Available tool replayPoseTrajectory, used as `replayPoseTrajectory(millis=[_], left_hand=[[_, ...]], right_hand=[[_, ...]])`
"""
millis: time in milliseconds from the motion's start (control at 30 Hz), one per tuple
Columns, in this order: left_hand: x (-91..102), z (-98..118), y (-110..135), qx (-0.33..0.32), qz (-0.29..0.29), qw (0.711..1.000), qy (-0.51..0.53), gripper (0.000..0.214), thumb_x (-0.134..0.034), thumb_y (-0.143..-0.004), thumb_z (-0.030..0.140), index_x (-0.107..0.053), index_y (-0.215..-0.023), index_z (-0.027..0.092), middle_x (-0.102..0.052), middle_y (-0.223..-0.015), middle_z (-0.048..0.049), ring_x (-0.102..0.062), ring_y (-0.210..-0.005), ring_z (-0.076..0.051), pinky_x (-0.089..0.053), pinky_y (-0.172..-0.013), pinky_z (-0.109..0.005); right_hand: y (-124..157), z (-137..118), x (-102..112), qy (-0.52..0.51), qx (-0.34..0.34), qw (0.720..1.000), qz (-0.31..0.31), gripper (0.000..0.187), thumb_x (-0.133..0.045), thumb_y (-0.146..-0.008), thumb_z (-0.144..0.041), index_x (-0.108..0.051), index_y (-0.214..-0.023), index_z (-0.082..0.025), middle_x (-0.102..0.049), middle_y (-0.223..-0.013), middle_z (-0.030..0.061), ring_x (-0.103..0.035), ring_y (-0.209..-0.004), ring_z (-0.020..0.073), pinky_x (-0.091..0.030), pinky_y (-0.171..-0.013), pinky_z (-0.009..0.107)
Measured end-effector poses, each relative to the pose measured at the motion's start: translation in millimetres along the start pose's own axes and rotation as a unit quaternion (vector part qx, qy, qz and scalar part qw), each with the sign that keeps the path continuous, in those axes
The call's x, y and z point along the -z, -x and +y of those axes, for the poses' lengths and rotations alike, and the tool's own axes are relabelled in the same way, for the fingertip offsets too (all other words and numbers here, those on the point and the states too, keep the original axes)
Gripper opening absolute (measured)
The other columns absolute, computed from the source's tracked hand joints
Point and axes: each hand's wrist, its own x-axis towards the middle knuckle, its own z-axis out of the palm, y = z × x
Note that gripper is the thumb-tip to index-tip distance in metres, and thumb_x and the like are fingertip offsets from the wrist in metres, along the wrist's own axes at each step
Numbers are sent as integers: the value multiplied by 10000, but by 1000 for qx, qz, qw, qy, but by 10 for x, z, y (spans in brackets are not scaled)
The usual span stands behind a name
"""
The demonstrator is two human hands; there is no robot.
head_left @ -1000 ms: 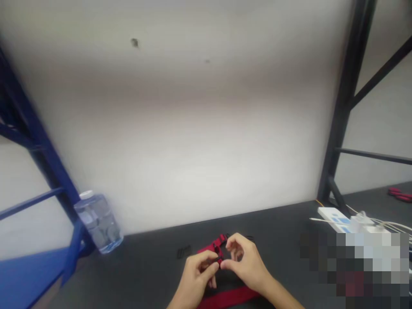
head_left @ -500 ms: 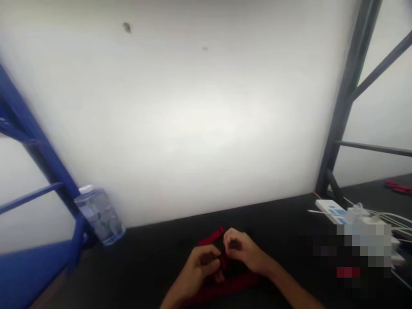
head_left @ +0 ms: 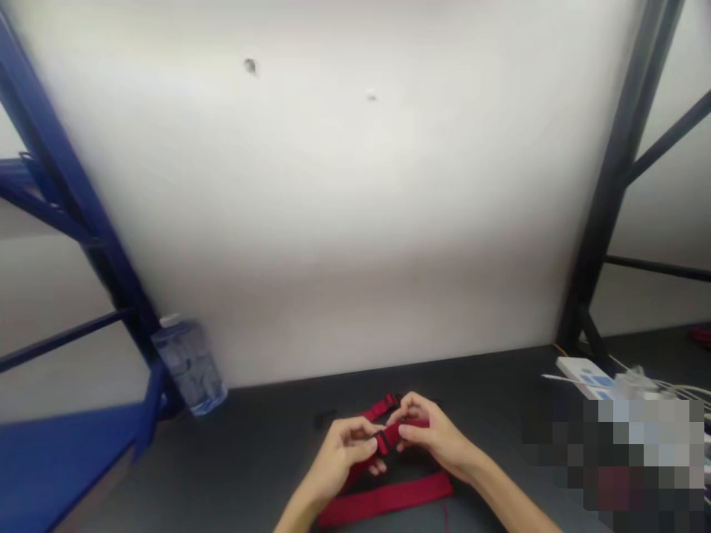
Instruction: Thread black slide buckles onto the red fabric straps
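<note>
Red woven webbing strap (head_left: pixel 386 500) pinched between both hands (head_left: pixel 338 463)

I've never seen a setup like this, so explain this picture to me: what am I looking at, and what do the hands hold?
There is no machine here. This is one view from a camera worn on a person's head, looking forward and down. The person's left hand and right hand both pinch a red webbing strap at a small black plastic fitting. On the dark tabletop lie a small black piece and a white power strip. A clear plastic bottle sits near the back edge.
</note>
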Motion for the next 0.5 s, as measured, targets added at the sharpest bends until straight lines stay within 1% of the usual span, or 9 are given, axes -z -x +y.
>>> replayPoseTrajectory(millis=[100,200,333,400,467,500], left_hand=[[44,-26,-24,3,25,1000,-6,251,-771,-726,319,-664,-799,104,-694,-673,-76,-670,-577,-195,-488,-571,-273],[65,-39,-37,-5,55,998,-9,247,-772,-722,315,-663,-792,104,-687,-637,-63,-659,-549,-183,-479,-555,-262],[30,-53,-33,-3,44,999,-10,264,-776,-715,319,-681,-810,91,-699,-670,-79,-667,-558,-188,-484,-560,-268],[16,-57,-34,-1,38,999,-6,274,-781,-709,331,-682,-800,92,-704,-689,-84,-669,-560,-190,-486,-559,-271],[24,-53,-40,-3,48,999,-6,277,-781,-707,338,-680,-785,92,-698,-662,-78,-663,-548,-186,-480,-549,-265],[37,-47,-43,-5,57,998,-7,273,-777,-710,337,-679,-776,91,-692,-637,-73,-660,-546,-186,-479,-548,-264]], right_hand=[[-44,71,60,12,2,999,36,398,-792,-703,-375,-469,-868,-212,-656,-908,14,-657,-747,176,-549,-678,339],[-61,87,71,-1,2,999,43,377,-755,-741,-382,-452,-892,-218,-641,-860,-4,-655,-701,162,-543,-663,331],[-49,73,31,43,17,998,52,395,-768,-718,-362,-452,-900,-212,-638,-848,-8,-635,-631,142,-517,-617,301],[-53,98,25,78,21,995,56,375,-739,-740,-380,-443,-899,-212,-623,-722,-35,-578,-527,114,-451,-520,241],[-69,143,41,97,12,994,56,319,-665,-792,-400,-433,-904,-212,-566,-594,-72,-479,-420,81,-325,-433,190],[-79,167,56,95,6,994,55,289,-625,-812,-401,-430,-910,-213,-538,-575,-83,-445,-395,70,-267,-412,179]])
